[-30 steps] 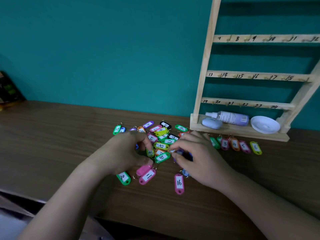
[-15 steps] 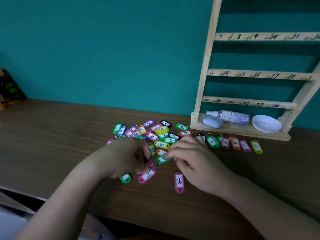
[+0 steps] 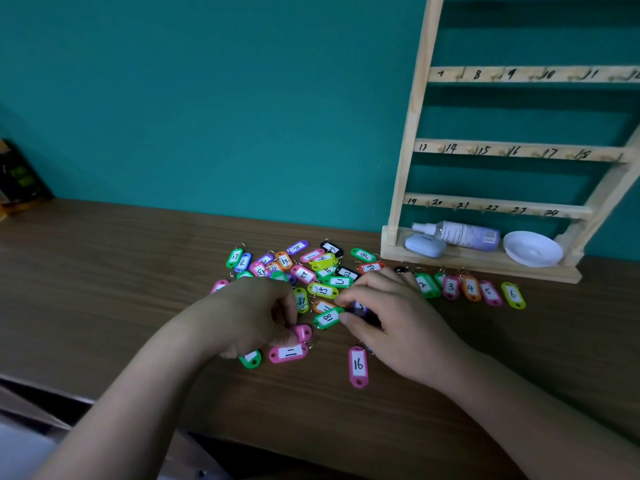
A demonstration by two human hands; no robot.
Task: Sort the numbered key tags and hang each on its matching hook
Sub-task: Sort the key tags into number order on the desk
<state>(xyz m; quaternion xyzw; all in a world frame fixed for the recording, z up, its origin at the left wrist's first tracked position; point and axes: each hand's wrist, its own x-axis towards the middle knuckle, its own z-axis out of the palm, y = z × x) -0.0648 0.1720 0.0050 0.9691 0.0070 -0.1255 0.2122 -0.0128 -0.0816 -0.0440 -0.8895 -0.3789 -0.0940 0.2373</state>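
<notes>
The fingers (image 3: 288, 308) of the left hand (image 3: 249, 313) curl tight, pinching a pink tag (image 3: 303, 332) just above the pink 11 tag (image 3: 288, 352). The fingers (image 3: 350, 296) of the right hand (image 3: 401, 323) close on a purple tag (image 3: 360, 307), with the thumb tip touching the green 18 tag (image 3: 327, 317). Both hands sit low over the heap of tags (image 3: 322, 289) on the surface (image 3: 104, 289), left of the rack (image 3: 408, 133). Hardly anything has shifted in the last half second, and the pink 16 tag (image 3: 358, 366) lies as before.
</notes>
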